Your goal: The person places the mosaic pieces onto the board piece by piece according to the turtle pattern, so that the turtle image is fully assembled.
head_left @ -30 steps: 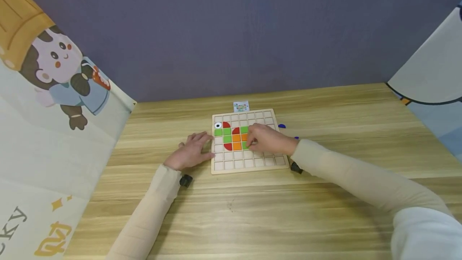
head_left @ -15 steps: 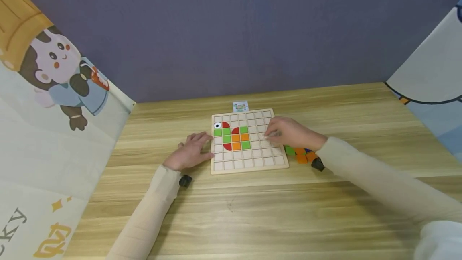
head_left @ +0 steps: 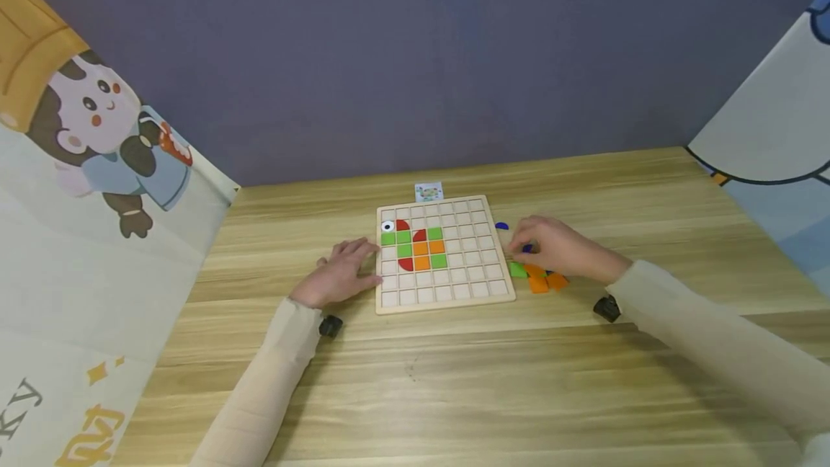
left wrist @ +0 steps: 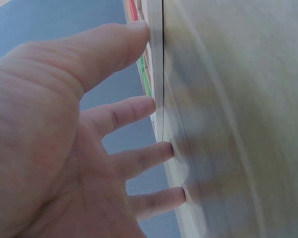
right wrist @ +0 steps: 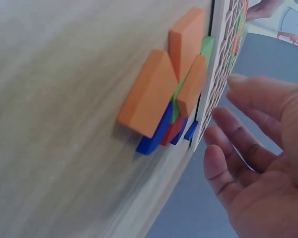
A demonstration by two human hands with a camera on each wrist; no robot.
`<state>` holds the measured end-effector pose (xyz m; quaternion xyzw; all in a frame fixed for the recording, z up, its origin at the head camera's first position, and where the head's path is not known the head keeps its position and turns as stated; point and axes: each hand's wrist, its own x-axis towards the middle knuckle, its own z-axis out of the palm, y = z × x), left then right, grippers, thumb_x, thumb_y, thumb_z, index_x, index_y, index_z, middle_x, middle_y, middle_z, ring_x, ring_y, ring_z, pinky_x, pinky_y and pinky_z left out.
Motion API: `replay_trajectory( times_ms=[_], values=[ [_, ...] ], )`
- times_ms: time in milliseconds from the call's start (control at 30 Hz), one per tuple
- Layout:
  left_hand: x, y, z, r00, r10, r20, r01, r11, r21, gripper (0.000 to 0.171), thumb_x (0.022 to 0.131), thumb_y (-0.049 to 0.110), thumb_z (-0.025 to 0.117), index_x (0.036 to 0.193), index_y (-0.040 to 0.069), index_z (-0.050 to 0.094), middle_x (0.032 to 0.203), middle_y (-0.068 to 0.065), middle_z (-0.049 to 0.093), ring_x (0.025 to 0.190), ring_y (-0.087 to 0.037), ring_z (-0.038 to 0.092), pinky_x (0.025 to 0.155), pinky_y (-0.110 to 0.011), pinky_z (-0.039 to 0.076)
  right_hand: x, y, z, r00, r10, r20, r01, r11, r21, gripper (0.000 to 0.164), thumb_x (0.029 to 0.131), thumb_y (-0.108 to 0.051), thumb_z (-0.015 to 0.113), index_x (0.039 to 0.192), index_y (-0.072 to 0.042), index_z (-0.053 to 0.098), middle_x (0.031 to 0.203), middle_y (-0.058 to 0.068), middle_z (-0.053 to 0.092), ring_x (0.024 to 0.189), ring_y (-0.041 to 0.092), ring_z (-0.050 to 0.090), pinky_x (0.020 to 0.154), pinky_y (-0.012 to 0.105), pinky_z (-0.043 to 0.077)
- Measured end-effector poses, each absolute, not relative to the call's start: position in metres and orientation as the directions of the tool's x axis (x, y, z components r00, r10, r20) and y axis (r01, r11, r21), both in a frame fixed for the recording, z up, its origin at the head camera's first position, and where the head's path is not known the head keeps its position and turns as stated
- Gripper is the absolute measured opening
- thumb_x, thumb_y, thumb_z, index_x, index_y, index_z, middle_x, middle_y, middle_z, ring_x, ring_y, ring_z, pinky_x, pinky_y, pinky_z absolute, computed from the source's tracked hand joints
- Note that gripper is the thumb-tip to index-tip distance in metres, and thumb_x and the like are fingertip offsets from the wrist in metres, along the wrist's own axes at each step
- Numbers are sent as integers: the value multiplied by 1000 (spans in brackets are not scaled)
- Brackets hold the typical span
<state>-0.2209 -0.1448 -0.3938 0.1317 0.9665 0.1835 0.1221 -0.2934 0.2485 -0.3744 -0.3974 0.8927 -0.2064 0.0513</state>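
A wooden grid board (head_left: 454, 299) lies on the table. On its left half sit several flat green, orange and red pieces and one white eye tile (head_left: 387, 226). My left hand (head_left: 333, 276) rests at the board's left edge, fingers spread and holding nothing. Beyond the right edge, my right hand (head_left: 560, 247) hovers over a heap of loose pieces, its fingers loosely bent with nothing between them. In the right wrist view, orange pieces (right wrist: 149, 96) lie over green, red and blue ones (right wrist: 156, 134). From the head view the right hand hides part of this heap.
A small picture card (head_left: 429, 192) lies behind the board. One blue half-round piece (head_left: 501, 225) is apart from the heap, near the board's right edge. A dark blue wall (head_left: 454, 78) rises behind the wooden table (head_left: 421, 380).
My right hand has moved right, from over the green and orange pieces on the board to above the loose heap. The left hand stays at the board's left edge.
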Motion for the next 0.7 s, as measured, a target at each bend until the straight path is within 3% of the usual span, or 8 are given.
replay_trajectory(
  times_ms=[300, 500, 700],
  values=[
    [-220, -144, -392, -937, 292, -189, 204, 901, 383, 61, 92, 43, 58, 144, 19, 37, 154, -14, 20, 136, -41, 17, 95, -73, 20, -289, 268, -374, -632, -775, 36, -710, 559, -428, 15, 75, -14, 81, 79, -24, 70, 93, -11, 58, 89, 15, 51, 80, 40, 46],
    [-220, -144, -392, -936, 295, -192, 204, 899, 387, 61, 93, 43, 58, 144, 19, 36, 154, -14, 20, 137, -41, 17, 94, -74, 20, -288, 278, -375, -591, -805, -45, -712, 547, -440, 22, 76, -6, 79, 85, -25, 70, 95, -11, 57, 90, 16, 52, 80, 39, 46],
    [-219, -144, -390, -935, 295, -198, 198, 896, 397, 60, 92, 43, 58, 144, 19, 36, 154, -14, 20, 137, -41, 16, 95, -74, 19, -288, 276, -372, -626, -777, -66, -685, 588, -429, 23, 78, -3, 76, 88, -23, 72, 92, -11, 60, 87, 16, 54, 77, 36, 49]
  ],
)
